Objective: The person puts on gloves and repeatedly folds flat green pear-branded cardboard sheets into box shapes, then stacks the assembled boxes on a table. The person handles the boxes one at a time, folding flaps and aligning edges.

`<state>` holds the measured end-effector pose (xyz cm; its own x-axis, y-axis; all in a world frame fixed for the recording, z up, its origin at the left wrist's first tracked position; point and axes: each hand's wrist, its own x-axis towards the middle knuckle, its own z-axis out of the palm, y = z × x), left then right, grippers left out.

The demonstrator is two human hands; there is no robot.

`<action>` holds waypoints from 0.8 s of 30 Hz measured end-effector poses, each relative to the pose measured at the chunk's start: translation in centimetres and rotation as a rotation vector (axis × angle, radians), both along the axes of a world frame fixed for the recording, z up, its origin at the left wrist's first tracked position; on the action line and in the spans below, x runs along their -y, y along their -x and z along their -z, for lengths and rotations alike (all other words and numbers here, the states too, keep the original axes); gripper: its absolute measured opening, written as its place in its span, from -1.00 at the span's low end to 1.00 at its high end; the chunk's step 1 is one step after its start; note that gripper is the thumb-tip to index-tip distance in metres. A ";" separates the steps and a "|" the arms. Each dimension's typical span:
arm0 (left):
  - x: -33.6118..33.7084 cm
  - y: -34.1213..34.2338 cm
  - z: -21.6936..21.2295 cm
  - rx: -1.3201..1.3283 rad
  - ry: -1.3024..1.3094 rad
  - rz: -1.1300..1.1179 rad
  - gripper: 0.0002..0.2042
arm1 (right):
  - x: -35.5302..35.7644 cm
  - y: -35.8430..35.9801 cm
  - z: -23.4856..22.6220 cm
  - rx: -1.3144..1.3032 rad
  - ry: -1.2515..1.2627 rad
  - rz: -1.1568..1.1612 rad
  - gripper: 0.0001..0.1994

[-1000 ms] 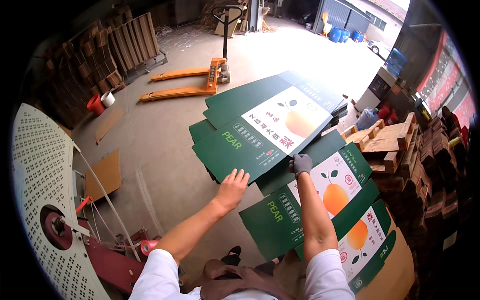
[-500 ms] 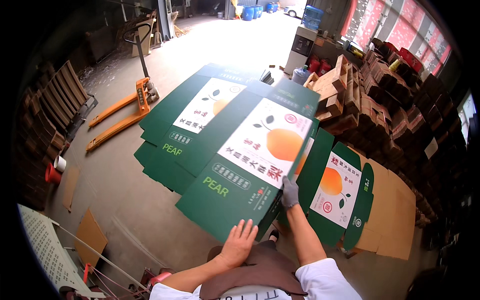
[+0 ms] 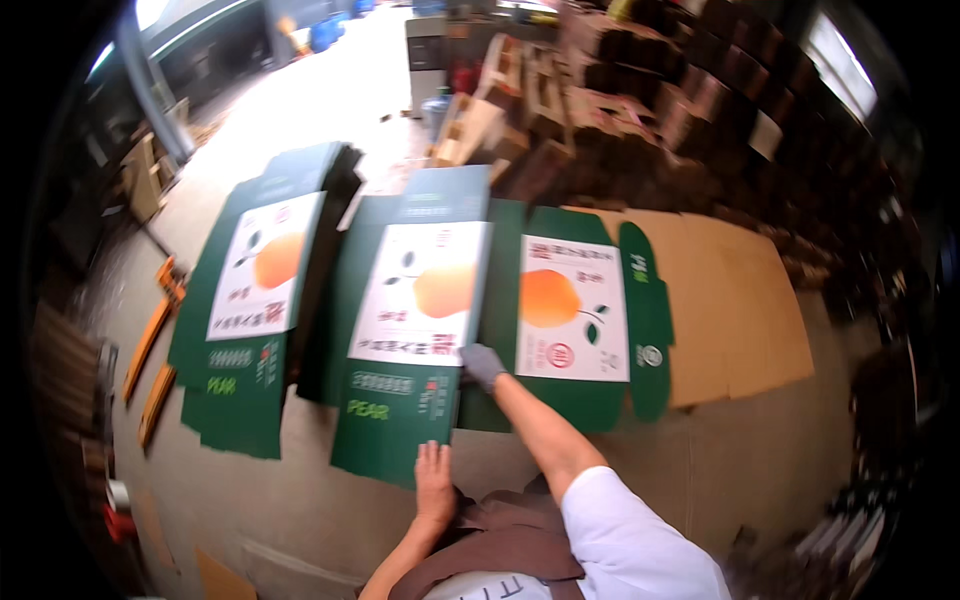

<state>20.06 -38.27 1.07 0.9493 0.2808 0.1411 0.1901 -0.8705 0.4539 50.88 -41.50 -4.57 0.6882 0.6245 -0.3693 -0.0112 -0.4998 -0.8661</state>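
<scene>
A flat green pear carton (image 3: 415, 300), printed with an orange-coloured fruit on a white panel, lies in front of me. My right hand (image 3: 483, 366), in a grey glove, grips its right edge. My bare left hand (image 3: 434, 485) rests on its near edge, with fingers stretched out over the surface. Just right of it, another flat green carton (image 3: 572, 310) shows its print turned the other way round. To the left is a stack of the same flat cartons (image 3: 250, 270), apart from the one in my hands.
Plain brown cardboard (image 3: 730, 300) extends beyond the right-hand carton. Wooden pallets (image 3: 545, 90) and piles of folded cartons (image 3: 620, 115) stand at the back. An orange pallet jack (image 3: 150, 335) is on the floor at far left.
My view has swung to the right. The carton in my hands has moved right, away from the left stack and up against the right-hand carton. My right hand keeps its grip.
</scene>
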 end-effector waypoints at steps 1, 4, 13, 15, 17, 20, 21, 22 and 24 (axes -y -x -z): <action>0.0 -0.5 0.5 -0.033 0.011 -0.050 -0.44 | -0.5 0.7 -0.8 -0.514 -0.286 0.237 -0.68; -0.6 -0.5 2.2 -0.192 -0.064 -0.110 -0.41 | 4.4 1.1 -5.9 -0.350 -0.237 0.147 -0.67; 5.9 -13.9 0.7 -0.453 -0.083 0.048 -0.34 | 60.6 -10.7 -2.4 0.479 0.691 1.049 -0.67; 6.4 -19.1 1.1 -0.523 -0.126 -0.034 -0.33 | 69.4 -12.2 -3.3 0.507 0.942 1.084 -0.63; 4.7 -21.9 2.0 -0.560 -0.146 -0.121 -0.32 | 72.3 -13.9 -4.5 0.397 1.061 1.045 -0.58; -0.8 -22.8 4.8 -0.574 -0.118 -0.138 -0.27 | 73.7 -16.0 -5.4 0.190 1.078 0.970 -0.53; -2.0 -22.7 5.3 -0.595 -0.089 -0.128 -0.26 | 73.7 -16.6 -5.8 0.198 1.062 0.965 -0.53; -2.3 -23.0 5.5 -0.611 -0.055 -0.114 -0.25 | 73.7 -17.1 -6.1 0.210 1.049 0.964 -0.52; -1.7 -24.0 5.1 -0.622 -0.030 -0.105 -0.24 | 76.8 -16.9 -5.0 0.150 0.988 0.920 -0.54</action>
<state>44.08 -36.53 -3.99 0.8239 0.3811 -0.4194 0.4953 -0.8438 0.2063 67.79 -118.29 0.41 0.7820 -0.5583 -0.2770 -0.6125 -0.7706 -0.1762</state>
